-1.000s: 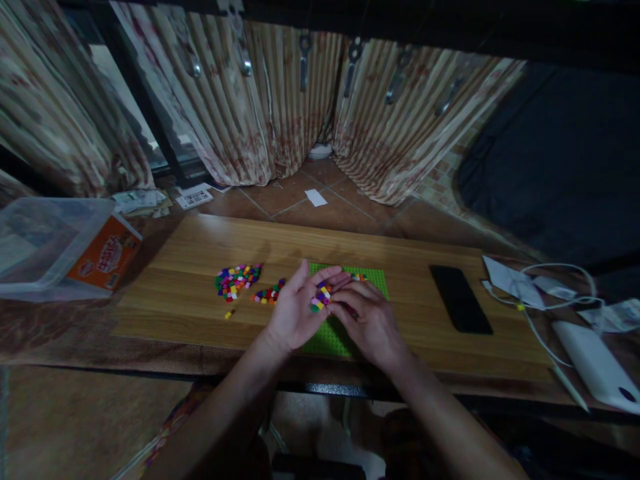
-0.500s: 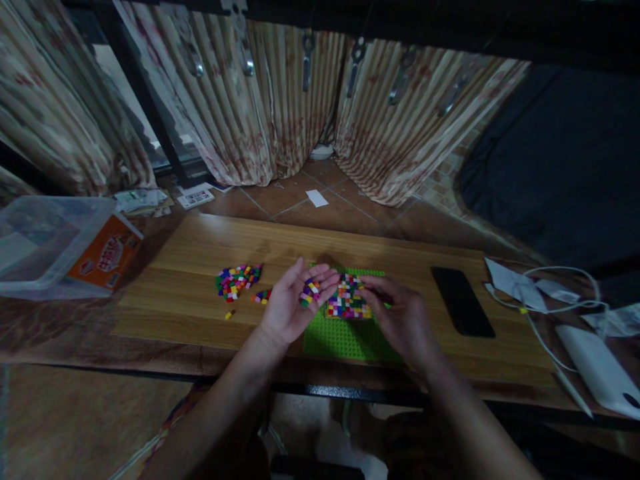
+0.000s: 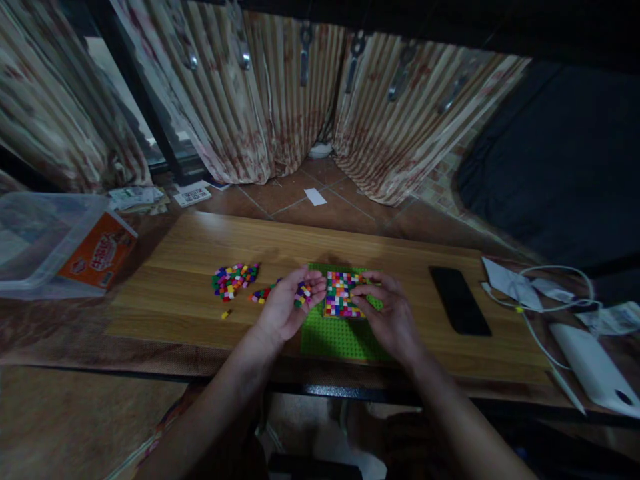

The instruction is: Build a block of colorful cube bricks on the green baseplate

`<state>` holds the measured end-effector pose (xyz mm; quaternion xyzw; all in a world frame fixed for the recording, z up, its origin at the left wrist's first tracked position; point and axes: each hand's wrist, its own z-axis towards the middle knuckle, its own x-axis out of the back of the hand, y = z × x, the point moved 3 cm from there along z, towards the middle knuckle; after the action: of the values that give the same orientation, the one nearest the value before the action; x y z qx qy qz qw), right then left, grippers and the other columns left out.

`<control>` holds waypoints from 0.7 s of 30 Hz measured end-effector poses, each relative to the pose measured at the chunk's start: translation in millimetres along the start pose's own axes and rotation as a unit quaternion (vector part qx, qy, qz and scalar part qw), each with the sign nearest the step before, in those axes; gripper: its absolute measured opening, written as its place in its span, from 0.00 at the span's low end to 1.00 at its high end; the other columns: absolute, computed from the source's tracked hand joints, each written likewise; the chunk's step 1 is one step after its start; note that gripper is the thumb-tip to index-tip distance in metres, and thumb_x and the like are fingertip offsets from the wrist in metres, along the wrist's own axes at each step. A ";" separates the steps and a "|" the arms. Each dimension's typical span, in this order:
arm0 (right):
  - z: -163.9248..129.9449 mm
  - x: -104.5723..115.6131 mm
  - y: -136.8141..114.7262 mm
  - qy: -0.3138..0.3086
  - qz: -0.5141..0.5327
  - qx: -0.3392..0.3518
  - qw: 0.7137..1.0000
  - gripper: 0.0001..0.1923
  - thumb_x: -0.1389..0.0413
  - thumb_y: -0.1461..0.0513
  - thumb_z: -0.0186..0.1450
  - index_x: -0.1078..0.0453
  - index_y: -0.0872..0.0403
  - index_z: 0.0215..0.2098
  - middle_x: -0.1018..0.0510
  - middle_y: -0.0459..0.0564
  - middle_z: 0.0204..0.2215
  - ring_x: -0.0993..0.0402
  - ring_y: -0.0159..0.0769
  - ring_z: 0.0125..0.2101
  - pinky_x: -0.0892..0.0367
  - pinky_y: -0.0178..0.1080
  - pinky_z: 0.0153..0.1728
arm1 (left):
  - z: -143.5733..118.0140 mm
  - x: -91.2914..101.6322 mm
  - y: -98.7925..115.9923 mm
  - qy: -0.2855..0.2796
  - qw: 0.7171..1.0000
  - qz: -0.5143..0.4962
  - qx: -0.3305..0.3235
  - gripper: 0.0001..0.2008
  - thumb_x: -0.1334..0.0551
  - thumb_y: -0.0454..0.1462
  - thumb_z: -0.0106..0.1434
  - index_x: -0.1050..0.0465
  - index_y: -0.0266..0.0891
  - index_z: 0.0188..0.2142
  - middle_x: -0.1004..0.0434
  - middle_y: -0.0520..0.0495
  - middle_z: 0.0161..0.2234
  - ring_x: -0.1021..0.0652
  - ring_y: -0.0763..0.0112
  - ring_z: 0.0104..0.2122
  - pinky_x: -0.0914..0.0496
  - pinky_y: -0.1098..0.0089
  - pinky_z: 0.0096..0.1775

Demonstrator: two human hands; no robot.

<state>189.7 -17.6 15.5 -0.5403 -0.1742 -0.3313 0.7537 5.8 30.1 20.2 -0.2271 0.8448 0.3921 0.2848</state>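
A green studded baseplate (image 3: 334, 339) lies on the wooden board (image 3: 180, 293) in front of me. A patch of small coloured bricks (image 3: 339, 293) covers its far part. My left hand (image 3: 285, 307) is cupped palm up at the plate's left edge and holds several small coloured bricks (image 3: 302, 293). My right hand (image 3: 390, 313) rests on the plate's right side, its fingertips at the edge of the brick patch; whether they pinch a brick is too small to tell. A loose pile of coloured bricks (image 3: 231, 279) lies to the left, with a smaller cluster (image 3: 260, 295) beside my left hand.
A black phone (image 3: 459, 299) lies on the board at right. White cables, papers (image 3: 515, 283) and a white device (image 3: 595, 367) sit at the far right. A clear plastic bin (image 3: 35, 233) with an orange packet (image 3: 95, 253) stands at left. Curtains hang behind.
My right hand moved off the baseplate's middle, uncovering the brick patch, then came back to its right edge. My left hand with its bricks lowered slightly toward the plate.
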 end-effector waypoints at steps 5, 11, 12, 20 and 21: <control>-1.7 -9.3 13.2 0.019 0.091 -0.079 0.993 0.03 0.36 0.57 0.57 0.21 0.46 0.30 0.28 0.50 0.49 0.32 0.46 0.52 0.40 0.51 0.54 | -0.3 0.5 2.8 0.007 1.000 0.000 -0.001 0.13 0.43 0.36 0.65 0.25 0.31 0.27 0.24 0.45 0.27 0.23 0.75 0.28 0.27 0.74 0.34; -0.5 -18.5 20.5 0.026 0.214 -0.158 0.964 0.06 0.34 0.55 0.52 0.21 0.47 0.27 0.22 0.48 0.36 0.32 0.47 0.51 0.40 0.50 0.53 | -0.7 0.4 1.2 0.005 1.000 0.000 0.003 0.13 0.42 0.35 0.65 0.25 0.31 0.27 0.24 0.46 0.27 0.23 0.75 0.28 0.27 0.74 0.33; -0.3 -19.7 21.2 0.023 0.230 -0.172 0.958 0.06 0.33 0.56 0.51 0.21 0.47 0.26 0.21 0.47 0.33 0.32 0.46 0.50 0.40 0.50 0.52 | -0.3 0.7 0.6 0.003 1.000 0.000 0.003 0.13 0.42 0.35 0.65 0.25 0.31 0.27 0.24 0.46 0.27 0.24 0.75 0.28 0.27 0.74 0.33; -0.3 -23.3 22.6 0.014 0.286 -0.214 0.934 0.06 0.33 0.58 0.49 0.23 0.49 0.24 0.21 0.45 0.28 0.27 0.41 0.37 0.35 0.44 0.42 | 2.2 2.3 -2.9 0.003 1.000 0.006 0.010 0.13 0.42 0.35 0.65 0.25 0.31 0.27 0.24 0.46 0.27 0.24 0.75 0.28 0.27 0.74 0.34; -0.5 -23.5 22.4 0.015 0.289 -0.217 0.932 0.06 0.33 0.58 0.49 0.23 0.49 0.24 0.21 0.45 0.28 0.27 0.40 0.37 0.35 0.44 0.41 | 2.1 2.1 -3.0 0.002 1.000 0.006 0.011 0.13 0.42 0.35 0.65 0.25 0.31 0.27 0.24 0.46 0.27 0.24 0.75 0.28 0.28 0.74 0.34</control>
<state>188.2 -6.3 -14.9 -0.7126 0.0770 -0.1366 0.6838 6.7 29.7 16.1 -0.2197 0.8512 0.3836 0.2829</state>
